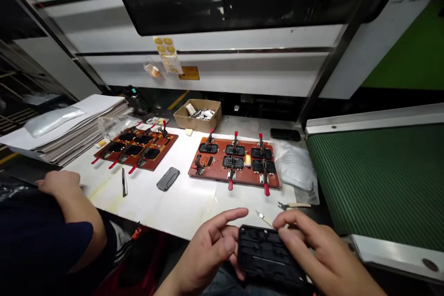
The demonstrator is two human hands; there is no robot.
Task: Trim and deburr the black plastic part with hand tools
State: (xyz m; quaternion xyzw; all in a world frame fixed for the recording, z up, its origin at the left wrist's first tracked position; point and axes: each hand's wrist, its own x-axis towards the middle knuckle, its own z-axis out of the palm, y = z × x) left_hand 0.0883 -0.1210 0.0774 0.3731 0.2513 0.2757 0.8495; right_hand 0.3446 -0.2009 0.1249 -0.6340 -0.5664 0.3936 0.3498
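A black moulded plastic part point(265, 256), rectangular with raised ribs, is held low in front of me. My left hand point(217, 249) grips its left edge, the index finger stretched out above it. My right hand point(312, 249) is closed at the part's upper right, thumb and index finger close together over the edge; I cannot make out anything small between them. Just beyond lies a pale-handled craft knife point(264, 218), and to its right are pliers point(294, 205) with pale grips. The red-brown fixture board point(222, 145) ahead carries several black parts under red-handled toggle clamps.
Another clamp fixture point(145, 164) stands to the left, with a grey-black case point(168, 178) and a dark knife point(124, 182) before it. A cardboard box point(196, 123), phone point(285, 134), plastic bags point(296, 166) and green conveyor point(378, 175) surround the table. A co-worker's arm point(79, 208) is at left.
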